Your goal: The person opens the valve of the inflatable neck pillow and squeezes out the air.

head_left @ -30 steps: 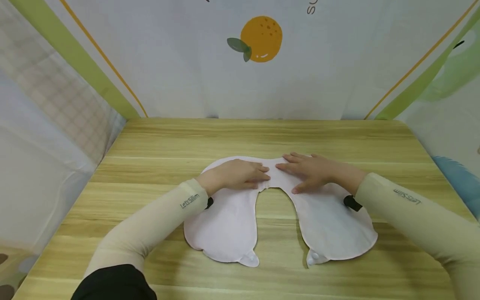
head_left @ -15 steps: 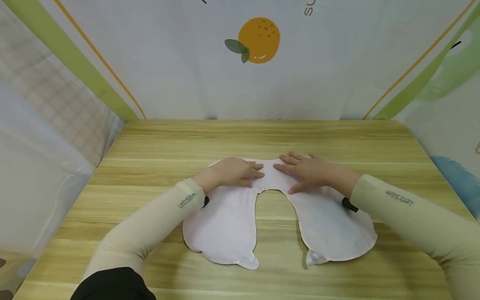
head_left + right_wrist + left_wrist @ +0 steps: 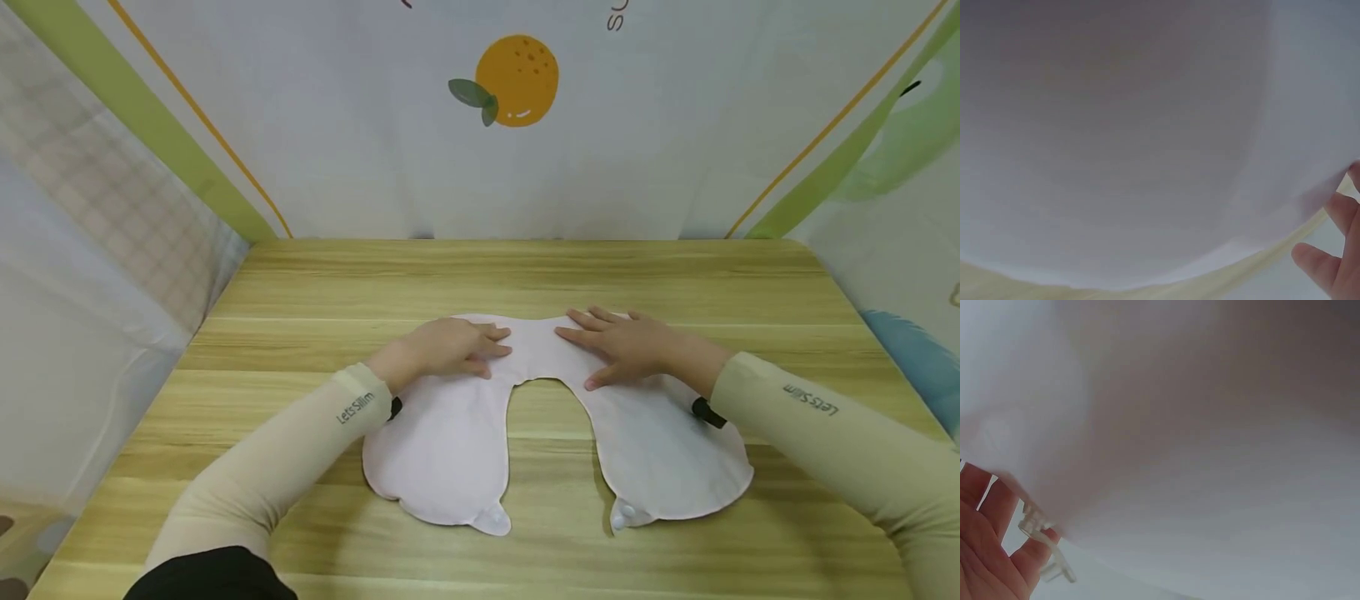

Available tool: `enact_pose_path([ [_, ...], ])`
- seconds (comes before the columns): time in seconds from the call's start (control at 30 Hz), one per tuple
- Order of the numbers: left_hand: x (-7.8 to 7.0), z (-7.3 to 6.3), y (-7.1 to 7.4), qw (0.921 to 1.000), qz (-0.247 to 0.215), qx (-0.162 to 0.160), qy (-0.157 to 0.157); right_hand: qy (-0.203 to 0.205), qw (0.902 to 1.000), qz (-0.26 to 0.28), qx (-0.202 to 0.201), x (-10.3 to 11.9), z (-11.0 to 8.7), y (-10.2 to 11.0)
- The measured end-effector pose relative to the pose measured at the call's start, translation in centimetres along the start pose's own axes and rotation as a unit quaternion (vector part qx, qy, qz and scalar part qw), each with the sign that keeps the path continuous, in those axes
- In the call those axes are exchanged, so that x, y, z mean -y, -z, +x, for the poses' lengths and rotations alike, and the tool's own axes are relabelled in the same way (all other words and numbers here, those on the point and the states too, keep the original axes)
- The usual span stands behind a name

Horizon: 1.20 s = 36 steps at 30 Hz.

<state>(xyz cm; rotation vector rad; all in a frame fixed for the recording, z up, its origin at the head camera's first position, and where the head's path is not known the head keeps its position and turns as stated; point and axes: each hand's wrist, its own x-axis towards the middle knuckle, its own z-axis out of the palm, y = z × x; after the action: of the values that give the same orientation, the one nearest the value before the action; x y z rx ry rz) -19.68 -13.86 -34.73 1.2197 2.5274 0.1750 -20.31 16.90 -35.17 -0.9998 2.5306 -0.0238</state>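
Note:
A pale pink U-shaped inflatable neck pillow [image 3: 450, 454] lies on the wooden table, its two ends toward me. Small snap buttons [image 3: 628, 510] show at the ends. My left hand [image 3: 447, 347] rests on the upper left of the curve with its fingers extended. On the upper right, my right hand [image 3: 626, 343] rests with spread fingers near the far edge. In the left wrist view a clear plastic valve [image 3: 1032, 522] with a hanging cap sticks out beside the thumb. The right wrist view is mostly filled by the pillow's pale surface [image 3: 1116, 156], with fingertips at its edge.
The wood-grain table [image 3: 360, 283] carries the pillow. Behind it hangs a white curtain [image 3: 337, 125] printed with an orange. More printed fabric [image 3: 90, 333] hangs along the left side. Beige sleeves [image 3: 277, 454] cover both forearms.
My left hand has slid left, away from the middle of the pillow. The right hand stays in nearly the same spot, and the pillow lies almost where it was.

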Motion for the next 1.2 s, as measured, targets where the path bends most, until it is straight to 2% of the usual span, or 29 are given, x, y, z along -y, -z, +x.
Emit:
enact_pose_path([
  [0.7,1.8,-2.1,-1.0,0.9974,-0.045,-0.052,0.019,0.003,1.0000,-0.001,-0.008,-0.6,-0.3,-0.5],
  [0.9,2.0,-2.7,-1.1,0.9960,-0.054,-0.071,0.006,0.004,0.9999,-0.001,-0.012,-0.7,-0.4,-0.5],
  [1.2,2.6,-3.4,-1.4,0.9949,-0.062,-0.079,0.015,-0.003,0.9999,0.005,-0.011,-0.9,-1.0,-0.4],
])
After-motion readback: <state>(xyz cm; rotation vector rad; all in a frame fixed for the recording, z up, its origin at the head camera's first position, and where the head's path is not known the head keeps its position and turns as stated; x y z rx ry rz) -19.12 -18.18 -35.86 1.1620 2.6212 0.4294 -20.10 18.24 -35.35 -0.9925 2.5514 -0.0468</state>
